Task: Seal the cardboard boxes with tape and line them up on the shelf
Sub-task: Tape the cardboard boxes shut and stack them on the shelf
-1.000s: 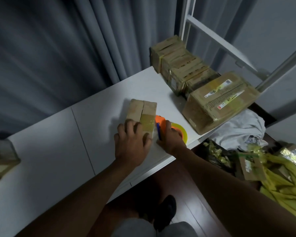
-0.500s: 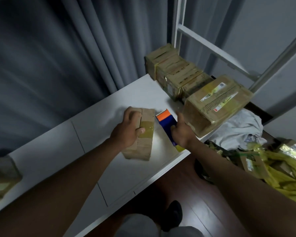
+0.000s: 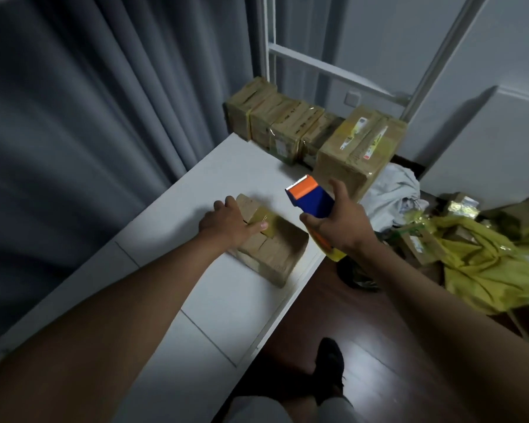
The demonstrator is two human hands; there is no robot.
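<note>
A flat cardboard box (image 3: 272,248) lies on the white shelf top (image 3: 226,303), a strip of yellowish tape across its lid. My left hand (image 3: 231,222) rests on the box's far end with the fingers spread and the thumb on the tape. My right hand (image 3: 338,222) grips a blue and orange tape dispenser (image 3: 310,196), lifted above the surface to the right of the box, its toothed end pointing away. A row of taped boxes (image 3: 281,126) stands at the back, ending with a larger box (image 3: 353,148).
Grey curtains (image 3: 104,117) hang to the left and behind. A white metal frame (image 3: 327,67) rises behind the boxes. On the dark floor to the right lie white cloth (image 3: 391,190), yellow wrapping (image 3: 483,261) and loose packages. My feet (image 3: 329,361) stand by the shelf edge.
My right hand has lifted the tape dispenser off the surface and up to the right. My left hand stayed on the box, which now lies turned more diagonally. The view shifted.
</note>
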